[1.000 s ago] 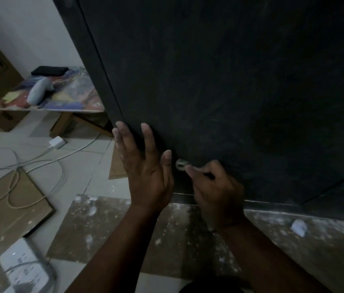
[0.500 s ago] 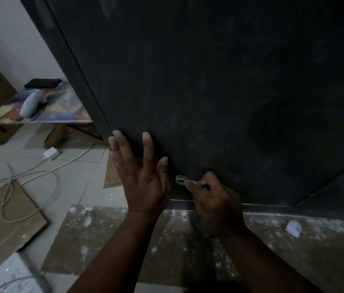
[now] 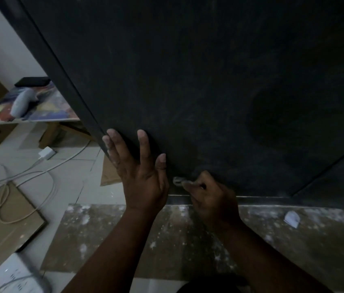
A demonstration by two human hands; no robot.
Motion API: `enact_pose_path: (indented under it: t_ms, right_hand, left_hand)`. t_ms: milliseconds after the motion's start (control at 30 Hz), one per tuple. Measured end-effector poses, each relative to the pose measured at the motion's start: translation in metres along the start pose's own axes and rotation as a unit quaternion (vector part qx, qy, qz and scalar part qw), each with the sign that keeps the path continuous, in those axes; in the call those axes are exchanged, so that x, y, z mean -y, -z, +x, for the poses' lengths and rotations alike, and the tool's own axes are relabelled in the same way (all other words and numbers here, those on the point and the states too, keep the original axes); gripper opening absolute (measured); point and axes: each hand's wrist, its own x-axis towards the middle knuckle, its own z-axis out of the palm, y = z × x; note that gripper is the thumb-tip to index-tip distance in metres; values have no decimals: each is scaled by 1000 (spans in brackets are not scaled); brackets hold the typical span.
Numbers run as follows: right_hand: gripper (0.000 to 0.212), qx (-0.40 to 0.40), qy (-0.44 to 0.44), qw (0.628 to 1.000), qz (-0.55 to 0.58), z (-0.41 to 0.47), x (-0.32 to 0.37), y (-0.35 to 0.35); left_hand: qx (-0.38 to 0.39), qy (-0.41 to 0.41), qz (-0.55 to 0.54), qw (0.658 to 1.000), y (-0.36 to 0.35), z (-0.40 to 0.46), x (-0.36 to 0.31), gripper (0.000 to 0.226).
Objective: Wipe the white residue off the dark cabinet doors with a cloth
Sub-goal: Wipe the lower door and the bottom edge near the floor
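The dark door (image 3: 188, 81) fills most of the view, and its surface shows faint pale smears; a second door (image 3: 340, 176) begins at the far right, with a thin gap between the two. The left hand (image 3: 143, 178) lies flat against the low left corner of the door, fingers (image 3: 143, 142) straight and spread, the outer ones reaching the door's left edge; it holds nothing. The right hand (image 3: 213, 199) is just beside it on the right, low on the door, with curled fingers; between thumb and forefinger it pinches a small pale scrap (image 3: 177, 180) that touches the door surface. Whether this scrap is a cloth, I cannot tell; it is too small and the light is dim.

Under the door runs a dark plinth (image 3: 261, 200); near it on the floor lies a brown sheet (image 3: 124, 240) spotted with white dust, and a small white piece (image 3: 291, 218) lies on it at the right. At the left, a white cable (image 3: 19, 187) loops over cardboard (image 3: 2, 233); a white charger (image 3: 46, 153) lies farther away; a white power strip (image 3: 17, 275) is at the near left corner. Far left stands a low table (image 3: 40, 119) with a colourful top, a pale object (image 3: 22, 103) and a black one (image 3: 32, 81) on it.
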Motion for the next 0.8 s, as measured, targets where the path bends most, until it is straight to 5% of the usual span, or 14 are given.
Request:
enact_pose_path:
  t_ms: [67,167,233,333,400,467,567,633,700,800]
  right_hand:
    - [32,81,-86,993,18,-8,-15,-1]
    - [46,54,-52,996,-38,-6,-11,6]
    - [47,-67,7,996,-59,4,2,18]
    - [12,-294,129,946,-50,23,18,33]
    - [15,-333,151,930,-27,32,22,36]
    - [18,-298,138,945,-3,26,20,28]
    - [51,-72,-11,997,18,4,6,14]
    - [35,18,-112,992,48,-7,-15,8]
    - [26,33,-125,990,60,-12,-26,16]
    - [23,-110,56,989,-86,-12,-27,33]
  left_hand:
    - [1,2,-4,1000,-1,-1,0,87]
    - [0,5,-3,1000,-4,-2,1,85]
    - [-2,4,3,1000,-6,-2,1,83]
    - [-7,8,2,1000,-7,-2,-2,82]
    - [-9,8,1,1000,-7,-1,-5,83]
    - [-15,11,-1,1000,-7,-1,-9,85]
    - [-22,20,-3,1000,-9,-1,-14,87]
    - [-19,19,-1,1000,-8,-1,-13,87]
    - [-13,13,2,1000,-7,-1,-12,85]
    - [-9,18,-3,1000,-8,-1,-13,83]
